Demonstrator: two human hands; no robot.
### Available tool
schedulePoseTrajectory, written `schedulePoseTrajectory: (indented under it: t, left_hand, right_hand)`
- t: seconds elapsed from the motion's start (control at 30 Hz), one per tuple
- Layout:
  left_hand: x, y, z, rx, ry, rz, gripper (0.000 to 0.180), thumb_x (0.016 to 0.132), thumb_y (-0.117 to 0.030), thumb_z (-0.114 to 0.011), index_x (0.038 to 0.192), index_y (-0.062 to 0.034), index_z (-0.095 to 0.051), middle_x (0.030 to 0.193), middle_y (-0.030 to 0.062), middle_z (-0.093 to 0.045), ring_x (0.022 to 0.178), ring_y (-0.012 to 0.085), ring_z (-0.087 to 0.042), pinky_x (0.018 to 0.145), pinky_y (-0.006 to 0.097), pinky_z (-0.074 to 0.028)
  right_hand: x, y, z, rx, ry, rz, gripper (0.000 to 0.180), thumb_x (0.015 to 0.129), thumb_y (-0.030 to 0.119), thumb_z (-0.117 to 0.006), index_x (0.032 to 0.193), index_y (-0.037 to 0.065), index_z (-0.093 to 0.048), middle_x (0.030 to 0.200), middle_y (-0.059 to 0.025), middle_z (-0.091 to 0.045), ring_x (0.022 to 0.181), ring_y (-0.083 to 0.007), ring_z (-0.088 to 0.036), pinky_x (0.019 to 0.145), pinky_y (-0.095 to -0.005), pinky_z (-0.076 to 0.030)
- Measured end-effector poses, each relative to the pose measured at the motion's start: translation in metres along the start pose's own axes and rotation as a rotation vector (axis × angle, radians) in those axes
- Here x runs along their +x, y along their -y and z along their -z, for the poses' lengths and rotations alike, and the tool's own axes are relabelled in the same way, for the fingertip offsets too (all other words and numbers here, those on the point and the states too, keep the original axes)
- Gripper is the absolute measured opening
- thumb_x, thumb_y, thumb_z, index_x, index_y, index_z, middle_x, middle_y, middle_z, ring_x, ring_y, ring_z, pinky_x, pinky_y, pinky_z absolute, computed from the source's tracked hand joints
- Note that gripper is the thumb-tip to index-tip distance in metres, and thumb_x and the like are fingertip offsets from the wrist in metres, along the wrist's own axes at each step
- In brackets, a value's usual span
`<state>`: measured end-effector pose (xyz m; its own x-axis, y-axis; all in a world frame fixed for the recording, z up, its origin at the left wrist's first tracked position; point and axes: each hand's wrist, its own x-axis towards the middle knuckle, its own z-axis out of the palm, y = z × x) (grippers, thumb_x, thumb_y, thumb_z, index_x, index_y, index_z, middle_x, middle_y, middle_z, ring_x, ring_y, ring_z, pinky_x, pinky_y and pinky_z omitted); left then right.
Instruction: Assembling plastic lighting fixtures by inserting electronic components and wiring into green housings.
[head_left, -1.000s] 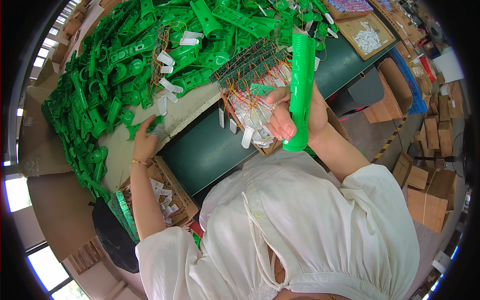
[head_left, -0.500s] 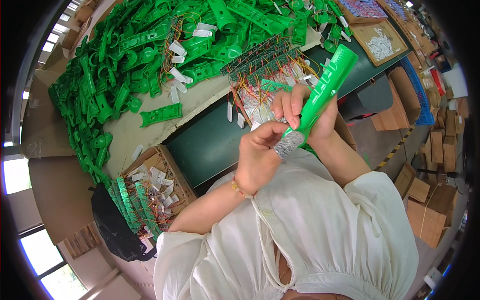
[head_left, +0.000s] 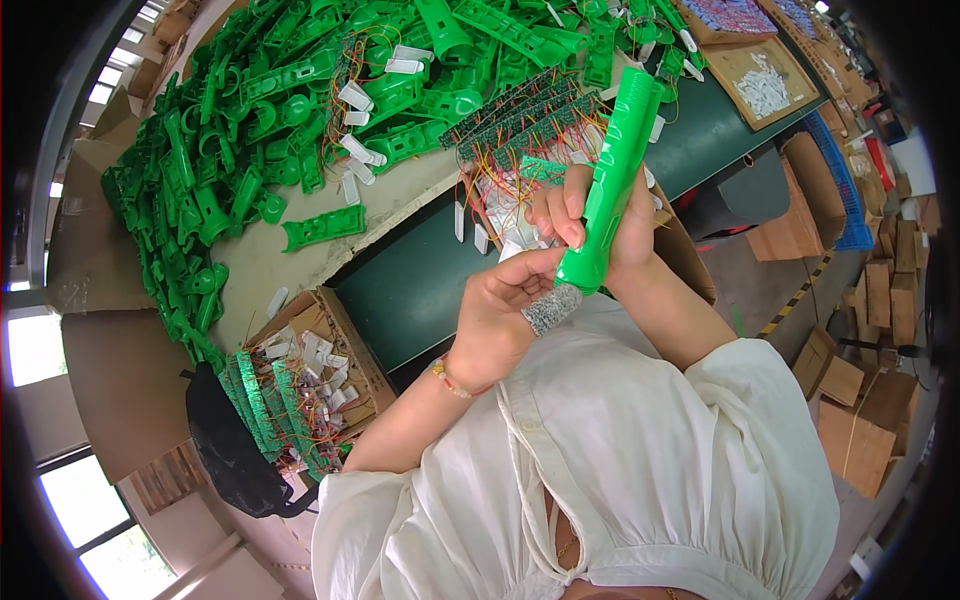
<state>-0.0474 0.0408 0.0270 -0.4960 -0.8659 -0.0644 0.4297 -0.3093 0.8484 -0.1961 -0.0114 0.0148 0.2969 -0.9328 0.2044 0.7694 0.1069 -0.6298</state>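
At frame centre, the green handle (head_left: 612,170) is clamped in the right hand (head_left: 590,215); the grey cap (head_left: 551,309), pinched by the left hand (head_left: 500,320), is best kept square to its base.

1. My right hand (head_left: 590,215): raised before my chest, fingers curled shut in a grip, forearm rising from lower right.
2. My left hand (head_left: 500,315): just below it, fingers bent, thumb tip wearing a grey cover, wrist braceleted.
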Motion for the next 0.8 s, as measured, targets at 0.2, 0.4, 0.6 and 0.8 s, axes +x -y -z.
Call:
schedulePoseTrajectory:
  t: [0.2, 0.4, 0.6, 0.8]
  left_hand:
    - [0.000, -0.001, 0.002, 0.015, -0.014, -0.036, 0.041, 0.075, 0.002, -0.065, 0.113, 0.0054, -0.052, 0.104, 0.0103, -0.060, 0.096, 0.0163, -0.057, 0.087, 0.029, -0.045]
    - [0.003, -0.001, 0.014, 0.262, -0.194, -0.184, 0.059, 0.063, 0.000, -0.075, 0.114, 0.0003, -0.045, 0.102, 0.0057, -0.055, 0.092, 0.0145, -0.054, 0.081, 0.028, -0.045]
    - [0.004, -0.004, 0.013, 0.881, -0.290, -0.443, 0.074, 0.059, -0.010, -0.081, 0.118, -0.0046, -0.036, 0.115, 0.0122, -0.038, 0.095, 0.0209, -0.052, 0.076, 0.031, -0.048]
    - [0.003, -0.004, 0.027, 0.999, -0.331, -0.398, 0.076, 0.063, -0.004, -0.075, 0.127, -0.0048, -0.034, 0.119, 0.0156, -0.036, 0.097, 0.0275, -0.051, 0.079, 0.034, -0.048]
  right_hand:
    - [0.002, 0.001, -0.006, -0.010, -0.023, 0.000, 0.064, 0.088, 0.058, -0.017, 0.062, 0.011, -0.051, 0.049, -0.0044, -0.048, 0.060, -0.0181, -0.043, 0.069, -0.0299, -0.035]
    - [0.008, -0.004, -0.014, 0.003, -0.196, -0.006, 0.058, 0.091, 0.050, -0.020, 0.068, 0.007, -0.051, 0.055, -0.0075, -0.050, 0.058, -0.0201, -0.048, 0.066, -0.0332, -0.039]
    - [0.010, -0.016, -0.016, 0.065, -0.179, -0.108, 0.053, 0.092, 0.050, -0.026, 0.101, 0.004, -0.051, 0.082, -0.0089, -0.058, 0.071, -0.0198, -0.057, 0.066, -0.0308, -0.048]
    - [0.003, -0.037, -0.014, -0.094, -0.224, -0.275, 0.048, 0.094, 0.046, -0.029, 0.113, 0.006, -0.047, 0.105, -0.0056, -0.055, 0.096, -0.0173, -0.055, 0.082, -0.0321, -0.046]
